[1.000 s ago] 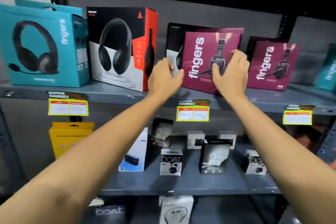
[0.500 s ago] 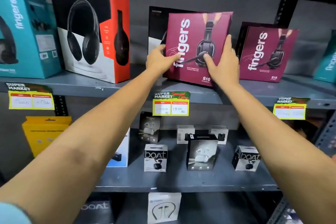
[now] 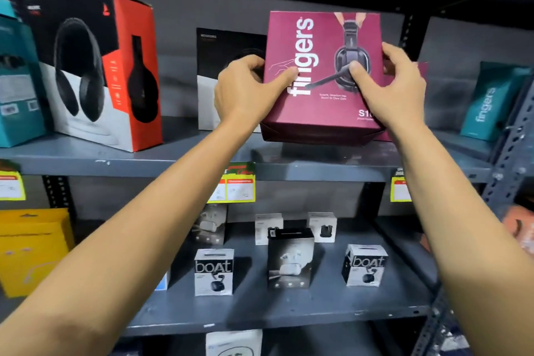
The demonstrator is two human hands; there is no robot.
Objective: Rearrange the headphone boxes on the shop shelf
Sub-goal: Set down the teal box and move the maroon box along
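— Gripping what, those hands?
— Left hand [image 3: 245, 89] and right hand [image 3: 396, 89] clamp the sides of the maroon box [image 3: 323, 75], raised just above the grey metal shelf [image 3: 173, 156].
— Around it?
— Black-and-white box [image 3: 219, 66] behind-left, red-sided box [image 3: 98, 72] farther left, teal box [image 3: 488, 101] right; grey back wall, dark overhead.
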